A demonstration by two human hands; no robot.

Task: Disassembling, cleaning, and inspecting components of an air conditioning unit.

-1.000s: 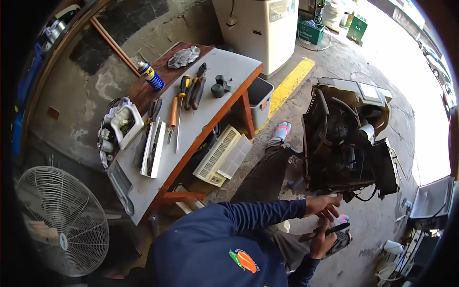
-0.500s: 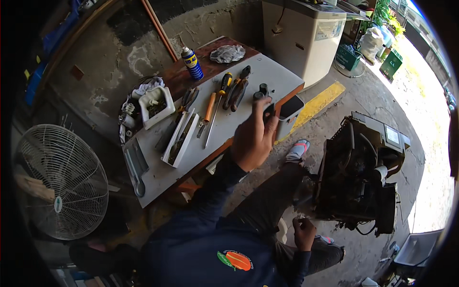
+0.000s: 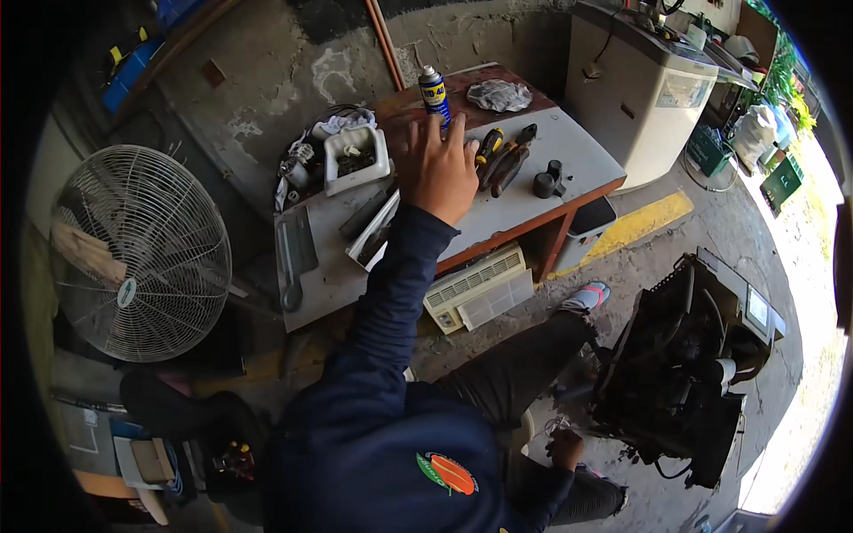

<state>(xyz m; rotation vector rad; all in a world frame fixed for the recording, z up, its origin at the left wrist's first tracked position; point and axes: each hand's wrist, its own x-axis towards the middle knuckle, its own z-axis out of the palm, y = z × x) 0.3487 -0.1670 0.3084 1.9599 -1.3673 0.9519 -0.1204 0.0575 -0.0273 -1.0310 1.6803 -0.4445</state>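
My left hand (image 3: 442, 178) reaches over the light-topped table (image 3: 533, 218), its fingers spread and nothing visibly held. Just past its fingertips stands a blue-and-yellow spray can (image 3: 433, 91). To the right of the hand lie a screwdriver (image 3: 489, 145) with a yellow-and-black handle, pliers (image 3: 511, 167) and a black cylindrical part (image 3: 549, 181). On the left are a white tub (image 3: 380, 169) with debris and a narrow white tray (image 3: 377, 238), partly hidden by my arm. Low by my leg, my right hand (image 3: 564, 449) is curled; what it holds, if anything, is unclear.
A large fan (image 3: 142, 258) stands at left. A grimy machine assembly (image 3: 666, 373) sits on the floor at right. Beneath the table are a vented panel (image 3: 475, 284) and a bin (image 3: 588, 229). A pale appliance (image 3: 635, 98) stands behind, and crumpled foil-like material (image 3: 499, 95) lies on the table.
My left hand has moved left from the black cylindrical part, which it was touching or nearly touching, toward the spray can. The view has shifted left; my right hand stays low by my leg.
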